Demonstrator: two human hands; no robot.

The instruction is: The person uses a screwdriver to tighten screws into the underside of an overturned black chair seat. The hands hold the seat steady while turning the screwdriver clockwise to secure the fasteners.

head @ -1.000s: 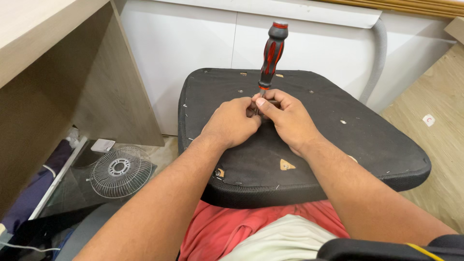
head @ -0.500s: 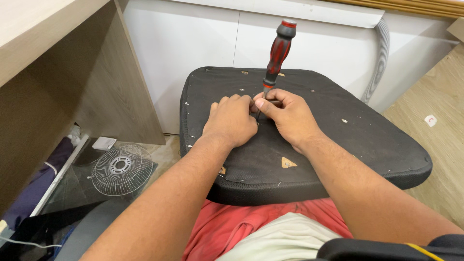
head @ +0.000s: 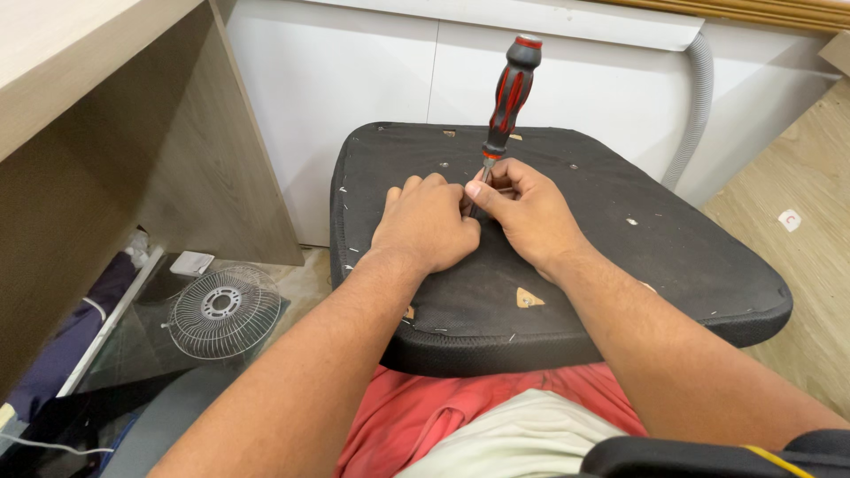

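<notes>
A black upturned chair seat (head: 673, 265) rests on my lap, its stapled underside facing up. A screwdriver (head: 509, 93) with a red and black handle stands nearly upright on it, tip down between my hands. My right hand (head: 522, 212) pinches the metal shaft low down with thumb and fingers. My left hand (head: 428, 221) lies curled on the fabric right beside it, fingers pressed against the shaft's base. The tip itself is hidden by my fingers.
A wooden desk (head: 80, 106) stands at the left. Below it lie a white wire fan guard (head: 221, 310) and a small white box (head: 189, 263). White cabinet doors (head: 354, 80) and a grey corrugated hose (head: 695, 106) are behind the seat. Wood floor (head: 797, 195) lies at the right.
The screwdriver handle has swung slightly to the right and turned a little. Both hands stay in the same place on the seat, still closed around the shaft.
</notes>
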